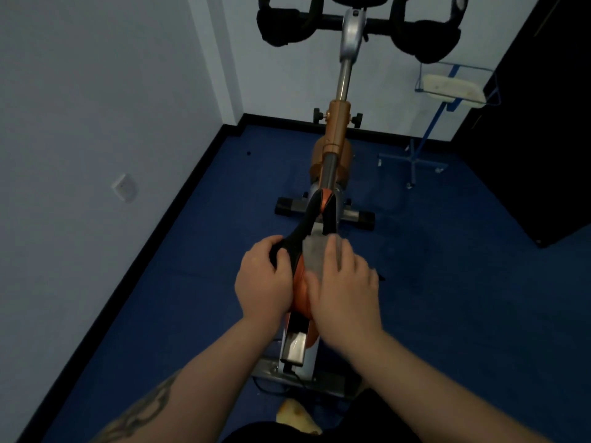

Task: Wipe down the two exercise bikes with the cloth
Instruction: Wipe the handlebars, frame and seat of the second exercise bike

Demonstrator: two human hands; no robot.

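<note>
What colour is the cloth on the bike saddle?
Light grey; the cloth shows best in the head view, pressed on the saddle under the right hand.

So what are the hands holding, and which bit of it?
The left hand grips the left edge of the bike saddle. The right hand presses a grey cloth flat on the saddle's top, fingers lying over the cloth.

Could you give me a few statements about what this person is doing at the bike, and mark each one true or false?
1. The right hand presses a grey cloth onto the orange and black bike saddle. True.
2. The left hand hangs free at the person's side. False: it grips the saddle's left edge.
3. The floor is red tile. False: it is a dark blue floor.
4. The black padded handlebars are at the far end of the bike. True.
</note>
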